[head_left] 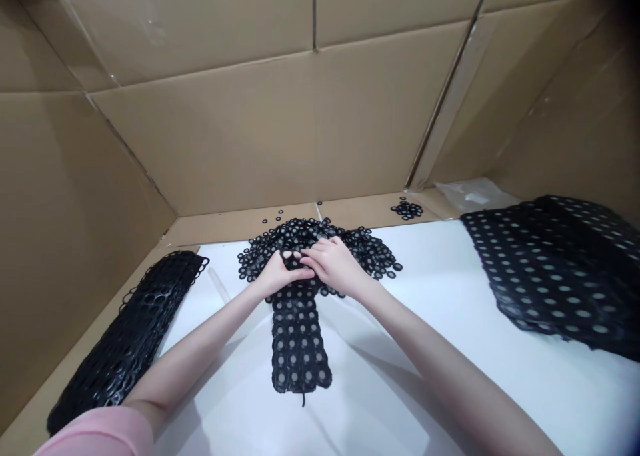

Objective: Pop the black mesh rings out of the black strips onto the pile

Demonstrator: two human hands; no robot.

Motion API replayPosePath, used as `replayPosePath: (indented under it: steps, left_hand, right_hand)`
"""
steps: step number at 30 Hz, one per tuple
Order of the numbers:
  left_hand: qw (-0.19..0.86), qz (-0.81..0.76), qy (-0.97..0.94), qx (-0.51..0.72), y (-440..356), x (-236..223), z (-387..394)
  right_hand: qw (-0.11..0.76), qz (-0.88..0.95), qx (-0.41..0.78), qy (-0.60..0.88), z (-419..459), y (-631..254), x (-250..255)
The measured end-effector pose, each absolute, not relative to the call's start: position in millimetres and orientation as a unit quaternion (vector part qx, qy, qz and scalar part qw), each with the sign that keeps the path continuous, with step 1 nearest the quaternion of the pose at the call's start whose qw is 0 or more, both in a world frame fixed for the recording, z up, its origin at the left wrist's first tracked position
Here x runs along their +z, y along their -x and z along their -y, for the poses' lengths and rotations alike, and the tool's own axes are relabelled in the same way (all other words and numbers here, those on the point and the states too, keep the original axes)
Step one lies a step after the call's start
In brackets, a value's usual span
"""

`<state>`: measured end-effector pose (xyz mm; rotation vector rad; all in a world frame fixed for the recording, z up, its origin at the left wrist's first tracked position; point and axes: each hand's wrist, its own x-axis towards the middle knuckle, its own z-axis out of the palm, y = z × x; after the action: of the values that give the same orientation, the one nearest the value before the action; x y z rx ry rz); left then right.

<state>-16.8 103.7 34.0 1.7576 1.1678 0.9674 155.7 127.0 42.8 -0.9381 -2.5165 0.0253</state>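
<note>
A black rubber strip full of round holes (300, 349) lies lengthwise on the white table, its near end pointing at me. My left hand (284, 274) is closed on the far end of this strip, thumb on top, with fingertips showing through the holes. Against the same end, my right hand (334, 263) has its fingers bent and pressed to the strip's edge; whether a small piece sits between them is hidden. Right behind both hands spreads a heap of small black rings (373, 249), partly covered by my fingers.
At left lies a long stack of black ring sheeting (135, 329). Perforated black sheets (545, 263) cover the right side. A small ring cluster (407, 209) and a clear plastic bag (475, 193) lie at the back. Cardboard walls (250, 136) enclose the white table (415, 296).
</note>
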Motion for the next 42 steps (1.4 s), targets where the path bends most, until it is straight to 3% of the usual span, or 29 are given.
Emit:
replayPosePath:
  steps: [13,28,33,38,42]
  left_hand:
    - [0.432,-0.411,-0.701,0.391,27.3,40.9,-103.7]
    - [0.412,-0.442,-0.700,0.381,32.2,30.5,-109.3]
    - [0.402,-0.429,-0.707,0.392,34.4,33.6,-110.6]
    - [0.410,-0.420,-0.727,0.355,38.9,38.6,-112.0]
    - [0.419,-0.411,-0.729,0.353,40.2,40.8,-111.3]
  right_hand:
    - [0.310,0.907,0.083,0.273,-126.3,-153.3,37.9]
    - [0.350,0.846,0.216,0.340,-132.4,-148.4,30.1]
    - [0.322,0.876,0.207,0.294,-133.5,-157.1,36.6]
    - [0.281,0.908,0.114,0.288,-130.2,-159.5,42.1]
    - [0.292,0.904,0.128,0.287,-130.4,-156.6,40.2]
